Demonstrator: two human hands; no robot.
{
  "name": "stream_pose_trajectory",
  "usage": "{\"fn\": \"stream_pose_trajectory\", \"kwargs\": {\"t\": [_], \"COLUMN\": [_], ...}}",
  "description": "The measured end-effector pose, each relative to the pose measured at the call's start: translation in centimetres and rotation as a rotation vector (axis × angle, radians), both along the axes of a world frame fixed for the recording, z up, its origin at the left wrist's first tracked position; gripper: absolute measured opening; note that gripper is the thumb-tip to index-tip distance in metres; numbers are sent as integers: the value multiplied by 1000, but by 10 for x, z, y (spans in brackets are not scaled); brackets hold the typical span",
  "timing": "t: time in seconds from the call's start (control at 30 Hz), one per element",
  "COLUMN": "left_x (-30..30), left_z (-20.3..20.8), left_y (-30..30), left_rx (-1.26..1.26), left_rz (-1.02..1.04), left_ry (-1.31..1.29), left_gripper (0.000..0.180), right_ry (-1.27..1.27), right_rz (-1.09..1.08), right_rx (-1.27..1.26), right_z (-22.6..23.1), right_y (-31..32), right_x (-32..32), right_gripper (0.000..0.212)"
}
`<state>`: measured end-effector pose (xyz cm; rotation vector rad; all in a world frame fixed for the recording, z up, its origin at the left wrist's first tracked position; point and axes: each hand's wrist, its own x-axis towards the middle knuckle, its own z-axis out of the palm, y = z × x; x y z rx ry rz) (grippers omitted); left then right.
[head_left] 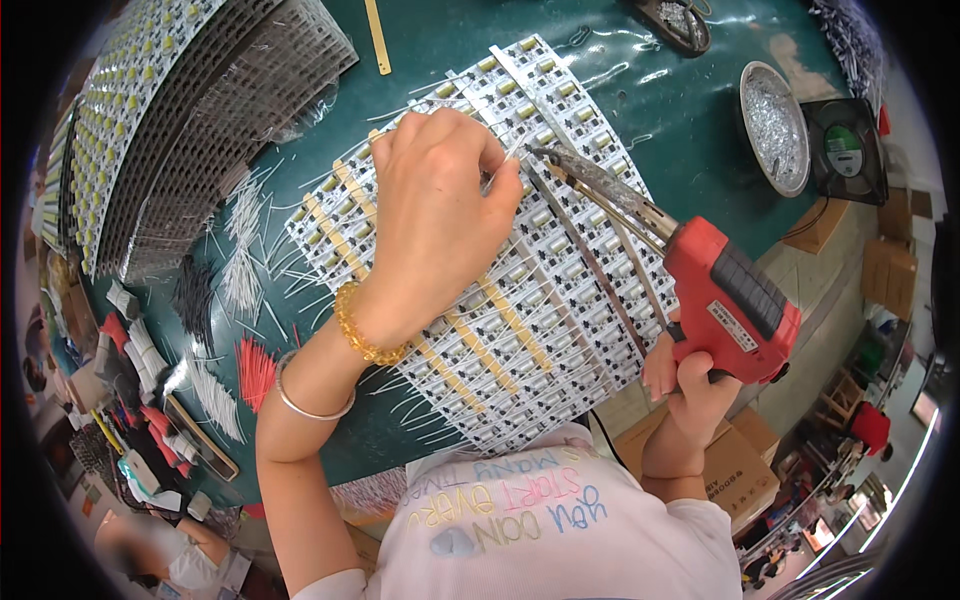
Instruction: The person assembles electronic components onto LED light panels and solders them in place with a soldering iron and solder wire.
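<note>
Left hand: was over the upper middle of the frame, above the boards, back of the hand up; its grip was pinched nearly closed, thumb and fingertips meeting on a thin white wire.
Right hand: was right of centre, lower down; its grip was wrapped around the handle of the red soldering gun.
Soldering gun: slanted toward the upper left, its dark tip just beside the left fingertips and the wire (whether the two touched could not be told).
Board panel: lay in the middle of the frame on the green worktop, its white boards set in rows with pale yellow parts, white wires sticking out along the left edge.
Strips: yellow strips and greyish strips lay across the panel.
Loose wires: white wires, black wires and red wires sat in bunches left of the panel.
Stack: more boards stood piled at the upper left.
Upper right: a bowl held shiny silvery bits, next to a black fan.
Wrist: amber beads circled the left one.
</note>
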<state>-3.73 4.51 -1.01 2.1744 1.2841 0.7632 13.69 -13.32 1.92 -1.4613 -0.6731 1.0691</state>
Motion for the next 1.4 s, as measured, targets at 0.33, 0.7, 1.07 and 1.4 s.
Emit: {"fn": "stream_pose_trajectory", "kwargs": {"t": [0.33, 0.7, 1.07, 1.4], "left_x": [0, -1, 0, 3], "left_z": [1, 3, 15, 5], "left_y": [1, 0, -13, -6], "left_rx": [-13, 28, -68, -236], "left_rz": [3, -6, -15, 35], "left_ry": [12, 59, -108, -35], "left_gripper": [11, 10, 13, 15], "right_ry": [-64, -54, -190, -416], "right_rz": [37, -14, -77, 96], "right_rx": [34, -43, 49, 2], "right_z": [-6, 1, 14, -7], "right_y": [-3, -5, -11, -20], "right_x": [0, -1, -7, 6], "right_gripper": [53, 60, 73, 75]}}
